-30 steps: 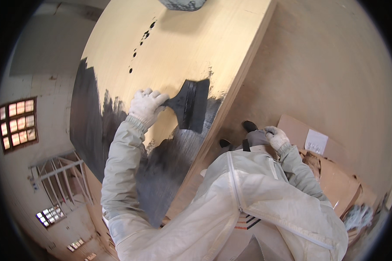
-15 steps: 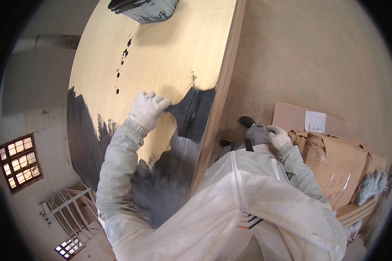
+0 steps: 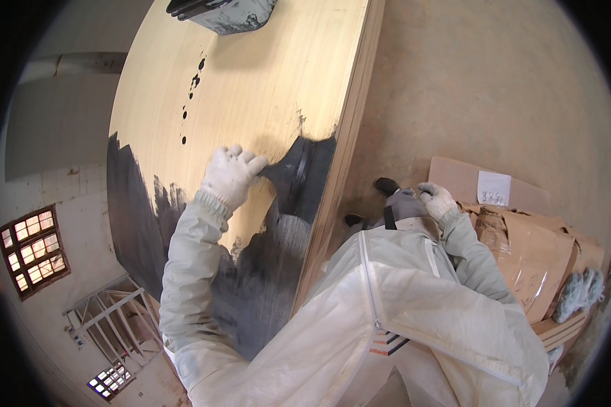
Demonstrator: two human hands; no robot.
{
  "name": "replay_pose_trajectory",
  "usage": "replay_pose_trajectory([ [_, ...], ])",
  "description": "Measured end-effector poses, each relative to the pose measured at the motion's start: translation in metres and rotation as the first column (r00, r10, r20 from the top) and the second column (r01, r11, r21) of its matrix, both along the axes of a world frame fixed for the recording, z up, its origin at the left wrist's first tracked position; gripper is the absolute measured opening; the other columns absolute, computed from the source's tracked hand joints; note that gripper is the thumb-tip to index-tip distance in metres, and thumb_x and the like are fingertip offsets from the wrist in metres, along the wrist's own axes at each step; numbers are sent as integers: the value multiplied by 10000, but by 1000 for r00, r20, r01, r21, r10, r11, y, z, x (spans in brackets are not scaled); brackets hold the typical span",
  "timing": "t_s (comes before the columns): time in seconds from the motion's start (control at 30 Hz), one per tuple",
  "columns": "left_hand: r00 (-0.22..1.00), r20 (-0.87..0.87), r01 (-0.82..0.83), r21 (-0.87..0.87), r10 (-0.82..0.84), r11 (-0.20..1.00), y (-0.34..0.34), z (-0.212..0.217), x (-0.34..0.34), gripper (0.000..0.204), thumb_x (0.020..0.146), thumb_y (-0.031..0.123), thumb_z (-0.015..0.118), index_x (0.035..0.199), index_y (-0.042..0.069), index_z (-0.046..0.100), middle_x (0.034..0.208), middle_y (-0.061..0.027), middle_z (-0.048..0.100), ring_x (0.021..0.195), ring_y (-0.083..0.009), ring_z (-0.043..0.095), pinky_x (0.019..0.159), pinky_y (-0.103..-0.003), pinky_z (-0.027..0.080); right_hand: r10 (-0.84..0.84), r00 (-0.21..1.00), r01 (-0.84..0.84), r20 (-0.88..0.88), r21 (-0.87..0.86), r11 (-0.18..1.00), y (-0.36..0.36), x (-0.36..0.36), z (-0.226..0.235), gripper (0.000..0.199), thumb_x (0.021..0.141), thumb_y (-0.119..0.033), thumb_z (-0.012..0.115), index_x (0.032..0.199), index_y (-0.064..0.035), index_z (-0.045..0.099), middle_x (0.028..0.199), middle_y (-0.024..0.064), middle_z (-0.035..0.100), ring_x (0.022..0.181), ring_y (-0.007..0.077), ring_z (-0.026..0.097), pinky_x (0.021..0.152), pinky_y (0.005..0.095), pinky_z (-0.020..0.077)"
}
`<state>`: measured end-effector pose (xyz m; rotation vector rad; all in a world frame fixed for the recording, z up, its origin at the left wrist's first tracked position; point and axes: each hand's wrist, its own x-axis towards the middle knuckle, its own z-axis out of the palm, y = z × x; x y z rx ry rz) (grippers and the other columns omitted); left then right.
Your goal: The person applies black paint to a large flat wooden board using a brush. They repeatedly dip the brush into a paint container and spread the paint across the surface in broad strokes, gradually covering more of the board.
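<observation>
My left hand (image 3: 231, 175), in a white knit glove, is over a pale wood-grain board (image 3: 265, 88). Its fingers are bent and closed at the tip of a dark patch; a dark edge shows at the fingertips, but what they grip blends into the black coating (image 3: 305, 173). That coating is glossy near the board's right edge and duller, with streaks, nearer me. My right hand (image 3: 437, 201), also gloved, hangs off the board beside my leg, its fingers curled and nothing visible in them.
A black-smeared grey tub (image 3: 241, 19) stands at the board's far end, near a line of black drips (image 3: 195, 81). Boards are stacked beneath along the right edge (image 3: 349, 112). Cardboard boxes (image 3: 523, 261) lie right of me. A metal frame (image 3: 112, 322) stands at left.
The glossy black area beside my left hand shows a different streak pattern; that hand has barely moved. My right hand has risen slightly from my leg. The view has shifted a little.
</observation>
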<state>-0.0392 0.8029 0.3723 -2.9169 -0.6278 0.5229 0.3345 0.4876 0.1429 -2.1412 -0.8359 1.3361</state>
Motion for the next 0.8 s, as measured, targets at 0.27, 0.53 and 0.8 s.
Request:
replay_pose_trajectory([
  [0.27,995,-97,-43,-34,39,998,-5,14,-6,330,859,176,756,1170,236,664,1028,15,655,1092,-231,608,962,-438,441,96,994,-96,43,7,995,5,7,-10,379,961,-169,604,1293,-26,720,1262,201,748,1220,350,693,1097,397,514],
  [0.53,994,-109,-24,2,24,1000,-11,16,-17,287,844,159,749,1101,235,644,1005,22,653,1082,-237,624,954,-439,453,188,981,-187,57,-13,982,10,9,-24,375,955,-156,590,1279,-31,730,1207,194,770,1186,348,713,1072,403,534],
  [0.8,991,-128,41,23,-38,999,-16,26,6,235,805,116,713,1002,215,632,929,33,634,980,-228,627,881,-410,472,143,989,-143,-24,6,990,26,13,-38,369,981,-177,611,1297,-25,722,1260,198,756,1213,336,710,1085,398,533],
])
